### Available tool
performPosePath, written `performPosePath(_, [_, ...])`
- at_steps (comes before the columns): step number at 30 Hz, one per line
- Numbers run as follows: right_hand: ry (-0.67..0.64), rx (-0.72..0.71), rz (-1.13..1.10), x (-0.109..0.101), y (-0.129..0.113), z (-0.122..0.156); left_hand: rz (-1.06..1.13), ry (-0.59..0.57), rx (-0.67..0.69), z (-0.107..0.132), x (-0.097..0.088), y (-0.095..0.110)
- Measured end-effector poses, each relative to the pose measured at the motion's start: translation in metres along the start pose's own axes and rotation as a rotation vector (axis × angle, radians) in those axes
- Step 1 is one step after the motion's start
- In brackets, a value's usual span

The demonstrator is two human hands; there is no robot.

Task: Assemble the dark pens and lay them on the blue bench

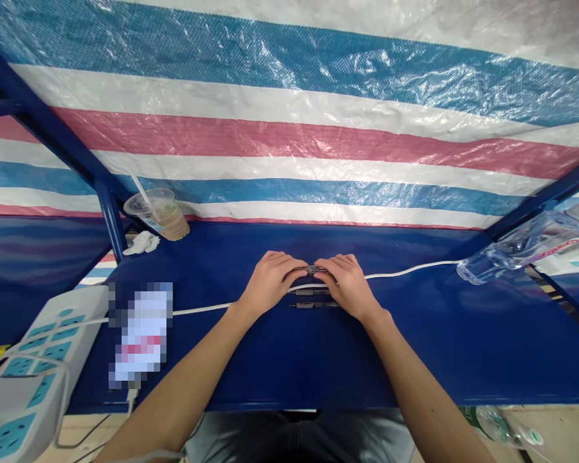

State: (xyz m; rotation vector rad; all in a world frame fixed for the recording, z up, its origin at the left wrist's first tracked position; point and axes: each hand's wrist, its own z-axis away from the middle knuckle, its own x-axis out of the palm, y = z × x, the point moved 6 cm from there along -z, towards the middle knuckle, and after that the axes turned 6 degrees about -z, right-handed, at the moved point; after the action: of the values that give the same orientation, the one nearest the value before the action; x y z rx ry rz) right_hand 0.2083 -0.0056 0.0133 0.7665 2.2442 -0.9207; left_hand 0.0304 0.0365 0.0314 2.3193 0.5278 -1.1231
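My left hand (271,280) and my right hand (346,283) meet above the middle of the blue table (280,366). Between their fingertips is a dark pen (311,269), held level with one end in each hand. My fingers hide most of its length. Just nearer to me, two more dark pens (313,305) lie side by side on the tabletop, roughly parallel to the held one. My right hand covers part of them. A white cable (202,310) runs across the table and passes under my hands, between the held pen and the lying ones.
On the left are a white power strip (84,321), a blurred-out phone (145,328) on a charging cable, a crumpled tissue (143,243) and a plastic cup with a straw (166,215). A clear bottle (521,247) lies at the right. Striped sheeting (289,135) hangs behind the table.
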Motion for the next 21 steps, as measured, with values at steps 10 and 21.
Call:
performPosePath(10, [0.037, -0.052, 0.034, 0.0003, -0.0071, -0.0022, 0.02, -0.023, -0.03, 0.0006, 0.0036, -0.0036])
performPosePath(21, [-0.004, -0.036, 0.108, -0.0018, -0.0083, -0.0003, 0.05, -0.024, -0.046, -0.0017, 0.001, -0.0014])
